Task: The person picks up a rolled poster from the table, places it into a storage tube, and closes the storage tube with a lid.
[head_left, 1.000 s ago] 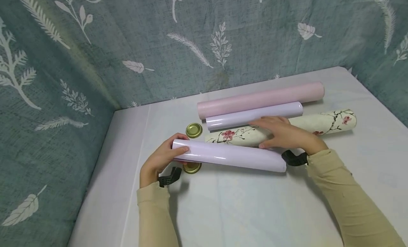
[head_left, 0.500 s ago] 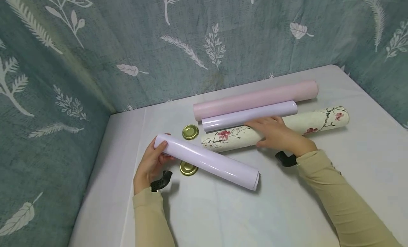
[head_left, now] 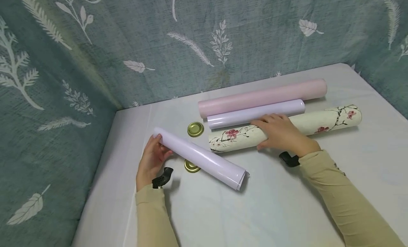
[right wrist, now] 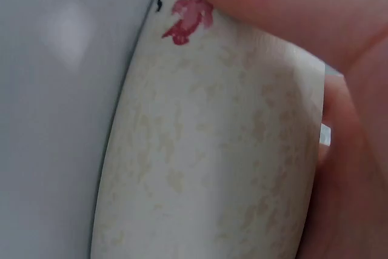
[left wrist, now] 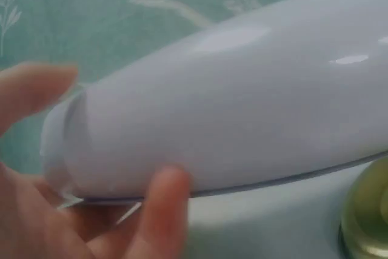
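Observation:
My left hand [head_left: 152, 156] holds a glossy lilac paper roll [head_left: 204, 160] by its left end. The roll slants down to the right, and its near end shows a loose paper edge. In the left wrist view, a thumb and fingers lie about the end of the lilac roll [left wrist: 212, 107]. Over the middle of a cream roll with a blossom print [head_left: 318, 122] lies my right hand [head_left: 282, 133]. Fingers and thumb grip both sides of this blossom roll [right wrist: 200, 137] in the right wrist view. Part of it is hidden under the hand.
Behind the blossom roll lie a second lilac roll [head_left: 255, 113] and, farther back, a longer pink roll [head_left: 264, 97]. One gold jar lid [head_left: 195, 129] lies left of them. Another gold lid [head_left: 191, 166] is partly covered by the held roll. Leaf-patterned cloth [head_left: 140, 34] hangs around the white table.
The right end of the held lilac roll has swung toward me and to the left, away from the blossom roll, uncovering its left end. My right hand has stayed on the blossom roll.

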A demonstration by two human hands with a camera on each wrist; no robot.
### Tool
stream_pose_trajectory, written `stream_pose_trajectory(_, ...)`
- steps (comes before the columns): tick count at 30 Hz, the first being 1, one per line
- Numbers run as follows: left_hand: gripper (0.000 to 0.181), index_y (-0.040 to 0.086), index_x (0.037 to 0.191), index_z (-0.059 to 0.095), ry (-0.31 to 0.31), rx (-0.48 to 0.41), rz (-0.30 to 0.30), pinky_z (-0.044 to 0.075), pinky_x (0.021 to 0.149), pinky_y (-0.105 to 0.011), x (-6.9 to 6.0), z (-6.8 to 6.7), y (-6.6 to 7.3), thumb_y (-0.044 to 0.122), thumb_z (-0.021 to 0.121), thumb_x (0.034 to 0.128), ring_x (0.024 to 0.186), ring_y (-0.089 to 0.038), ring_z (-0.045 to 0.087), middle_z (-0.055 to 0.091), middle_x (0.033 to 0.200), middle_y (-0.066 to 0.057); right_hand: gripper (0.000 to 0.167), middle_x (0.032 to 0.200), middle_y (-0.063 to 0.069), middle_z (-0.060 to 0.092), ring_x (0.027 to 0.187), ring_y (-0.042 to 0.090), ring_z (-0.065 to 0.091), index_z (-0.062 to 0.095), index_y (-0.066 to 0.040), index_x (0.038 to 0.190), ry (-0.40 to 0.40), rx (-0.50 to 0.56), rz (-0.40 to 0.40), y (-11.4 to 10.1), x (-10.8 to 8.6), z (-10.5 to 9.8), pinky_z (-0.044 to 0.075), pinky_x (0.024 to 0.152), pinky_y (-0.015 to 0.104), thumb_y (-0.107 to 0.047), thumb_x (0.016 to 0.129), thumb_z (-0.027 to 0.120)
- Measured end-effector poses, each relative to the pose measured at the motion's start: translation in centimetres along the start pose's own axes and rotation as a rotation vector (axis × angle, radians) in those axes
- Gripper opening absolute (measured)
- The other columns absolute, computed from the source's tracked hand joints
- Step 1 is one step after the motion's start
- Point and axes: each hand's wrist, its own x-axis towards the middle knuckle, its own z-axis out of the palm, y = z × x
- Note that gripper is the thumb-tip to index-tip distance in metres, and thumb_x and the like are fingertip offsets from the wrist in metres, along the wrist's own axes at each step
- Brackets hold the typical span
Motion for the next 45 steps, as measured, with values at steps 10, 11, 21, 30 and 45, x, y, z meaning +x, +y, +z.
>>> stream_pose_trajectory(10,0.048,0.018,0.123,0.03,0.072,0.216,-0.072,0.047,0.057,-0.025,0.2,1.1,0.0,0.027,0.06,0.0863,0.067,-0.012,0.058,0.055,0.098,-0.003,0.084,0.128,0.006,0.047,0.118,0.031,0.039,0.045,-0.018,0.129,-0.023,-0.007,0.015,0.4,-0.1,-0.2,0.023,0.092,0.051,-0.055,0.059,0.074)
stream_pose_trajectory(11,0.046,0.018,0.123,0.03,0.054,0.2,-0.071,0.047,0.059,-0.026,0.1,1.0,0.0,0.026,0.058,0.0875,0.069,-0.012,0.059,0.055,0.098,-0.003,0.085,0.127,0.006,0.047,0.118,0.031,0.039,0.045,-0.018,0.129,-0.021,-0.007,0.019,0.4,-0.1,-0.2,0.022,0.092,0.051,-0.054,0.059,0.074)
stream_pose_trajectory(21,0.057,0.008,0.127,0.028,-0.021,0.243,-0.126,0.047,0.08,-0.038,0.1,0.1,0.6,0.032,0.059,0.086,0.092,-0.022,0.061,0.053,0.111,-0.013,0.079,0.12,0.005,0.053,0.112,0.027,0.045,0.051,-0.016,0.123,0.029,0.003,-0.01,0.0,0.6,0.0,0.026,0.091,0.049,-0.051,0.057,0.077)
stream_pose_trajectory(30,0.058,0.019,0.128,0.026,-0.017,0.182,-0.175,0.046,0.079,-0.045,-0.4,0.8,-0.2,0.038,0.059,0.0845,0.096,-0.027,0.06,0.05,0.118,-0.013,0.079,0.122,0.002,0.052,0.116,0.024,0.042,0.051,-0.019,0.123,0.048,-0.021,0.0,0.2,-0.1,0.2,0.021,0.095,0.05,-0.053,0.057,0.076)
stream_pose_trajectory(45,0.049,0.007,0.12,0.036,-0.032,0.045,-0.163,0.047,0.08,-0.035,-0.1,1.0,-0.5,0.033,0.059,0.0855,0.095,-0.02,0.06,0.06,0.104,-0.009,0.081,0.121,0.005,0.053,0.113,0.028,0.044,0.051,-0.017,0.124,0.039,0.019,-0.001,0.4,-0.1,0.0,0.021,0.094,0.05,-0.052,0.055,0.077)
